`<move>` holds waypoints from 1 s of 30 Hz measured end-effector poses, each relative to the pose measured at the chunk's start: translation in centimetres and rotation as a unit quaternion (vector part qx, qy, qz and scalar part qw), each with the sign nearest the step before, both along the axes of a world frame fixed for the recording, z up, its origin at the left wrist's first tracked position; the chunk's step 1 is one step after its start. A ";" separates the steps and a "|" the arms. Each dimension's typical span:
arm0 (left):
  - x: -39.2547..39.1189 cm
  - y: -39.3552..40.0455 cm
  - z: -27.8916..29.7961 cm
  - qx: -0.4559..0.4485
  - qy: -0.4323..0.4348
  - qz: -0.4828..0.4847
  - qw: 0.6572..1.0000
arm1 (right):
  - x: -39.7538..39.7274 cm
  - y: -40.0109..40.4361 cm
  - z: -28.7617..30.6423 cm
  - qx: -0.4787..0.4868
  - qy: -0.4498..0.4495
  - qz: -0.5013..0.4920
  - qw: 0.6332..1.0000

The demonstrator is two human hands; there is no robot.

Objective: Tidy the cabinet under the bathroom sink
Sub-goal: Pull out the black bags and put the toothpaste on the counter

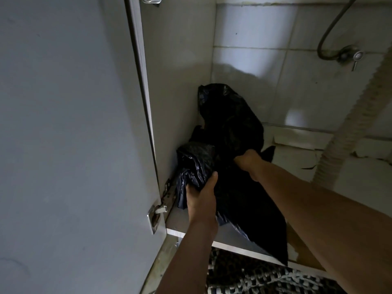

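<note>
Black bags [231,128]: crumpled plastic heap in the cabinet's back left corner, one tail trailing forward over the shelf edge [233,245]. Judged light, limp and slippery; thin film that would tear on the hinge [154,215]. Best taken by gathering bunched folds, not a single layer.

Left hand [200,196]: fingers curled round a wadded blue-black bundle [195,164] at the heap's front left, thumb up along it.

Right hand [247,161]: buried in the heap; fingers hidden, so I cannot tell whether they clutch or lie flat.

No brand, label or writing legible anywhere.

Surround: open door [67,134] at left, tiled back wall [254,60], ribbed drain hose [347,128] and valve [356,57] at right, patterned mat [244,274] below.
</note>
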State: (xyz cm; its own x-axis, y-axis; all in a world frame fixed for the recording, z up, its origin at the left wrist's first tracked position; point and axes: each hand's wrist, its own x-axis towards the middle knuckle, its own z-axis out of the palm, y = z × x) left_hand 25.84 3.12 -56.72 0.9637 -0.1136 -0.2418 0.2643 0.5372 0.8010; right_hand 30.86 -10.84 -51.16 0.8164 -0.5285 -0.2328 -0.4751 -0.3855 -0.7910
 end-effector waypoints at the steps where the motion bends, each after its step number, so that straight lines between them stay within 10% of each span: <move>1: 0.0 0.0 0.1 0.004 -0.001 0.005 1.000 | -0.2 0.3 -0.1 -0.014 -0.015 -0.009 1.000; 8: -3.1 -0.6 2.0 0.060 0.029 0.072 0.995 | -5.3 0.8 3.2 -0.030 -0.106 -0.037 0.993; 19: -12.9 1.5 9.3 0.139 0.038 0.120 0.982 | -18.2 3.0 5.8 0.220 -0.184 -0.032 0.958; 30: -27.7 11.9 14.0 0.342 0.037 0.168 0.924 | -31.0 12.2 4.5 0.256 -0.085 0.152 0.951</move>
